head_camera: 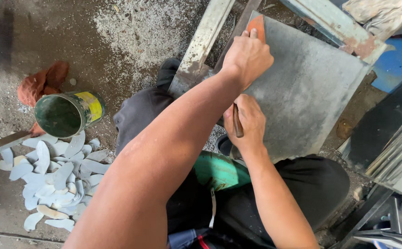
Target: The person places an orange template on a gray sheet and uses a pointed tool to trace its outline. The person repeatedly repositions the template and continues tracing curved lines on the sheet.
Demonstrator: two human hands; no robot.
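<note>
Left hand [247, 57] presses dusty grey slab [302, 87]; right hand [245, 123] grips brown tool [238, 121].

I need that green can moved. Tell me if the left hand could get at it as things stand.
Probably yes. The left hand rests on the grey slab and holds nothing I can see, and the floor between it and the green can looks unobstructed, though it would have to swing back left.

The light is bright and soft, like daylight, and it falls from the top onto the grey slab [302, 87] and the floor [132, 32]. The dark trousers [311, 184] lie in shade and show little detail. The near arm [164, 161] looks big and stretched, and the corners are a bit dim and bent.
</note>
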